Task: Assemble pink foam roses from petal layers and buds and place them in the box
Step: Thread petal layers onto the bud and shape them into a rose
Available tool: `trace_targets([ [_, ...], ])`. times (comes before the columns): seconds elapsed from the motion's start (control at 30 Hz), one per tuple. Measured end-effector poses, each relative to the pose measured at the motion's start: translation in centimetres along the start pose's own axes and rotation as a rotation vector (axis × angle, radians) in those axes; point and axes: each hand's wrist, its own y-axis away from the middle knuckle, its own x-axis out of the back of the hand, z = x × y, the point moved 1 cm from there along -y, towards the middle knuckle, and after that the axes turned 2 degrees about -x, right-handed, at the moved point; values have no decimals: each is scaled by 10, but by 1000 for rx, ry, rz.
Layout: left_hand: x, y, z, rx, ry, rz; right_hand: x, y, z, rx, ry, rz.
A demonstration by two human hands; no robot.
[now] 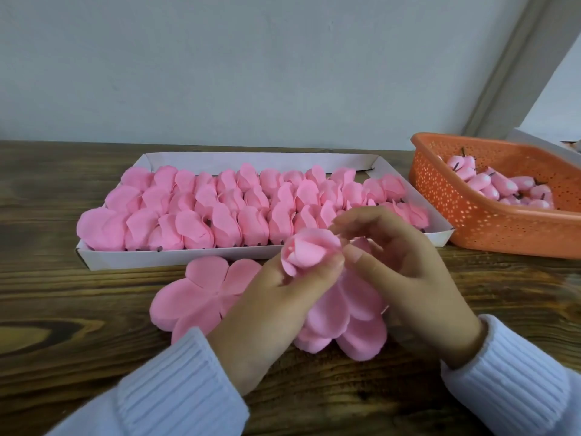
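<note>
My left hand (276, 306) grips a pink foam rose (309, 251) by its base, with the bud's petals wrapped close. My right hand (405, 272) curls round its right side, fingertips pinching the outer petal. Under both hands lies a stack of flat pink petal layers (349, 325). Another flat petal layer (201, 294) lies to the left on the table. Behind them, a white cardboard box (176, 259) holds several rows of finished pink roses (220, 202). An orange perforated basket (490, 221) at the right holds pink buds (500, 184) with dark stems.
The dark wooden table (56, 294) runs to a pale wall behind the box. A white box edge (540, 143) shows behind the basket at the far right. My white ribbed sleeves cover both wrists.
</note>
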Motion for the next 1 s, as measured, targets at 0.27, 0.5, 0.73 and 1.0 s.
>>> trace_targets([
  [0.27,-1,-2,1,40,56,-20,0,-1,4,-81,-107,-93],
  [0.5,-1,0,1,12,-77,-94,-1,-1,4,-127,-226,-162],
  [0.73,-6,1,19,-68,-109,-249,-4,-1,2,-210,-362,-262],
  [1.0,-7,0,13,-133,-80,-132,-6,1,-3,-115,-102,-281],
])
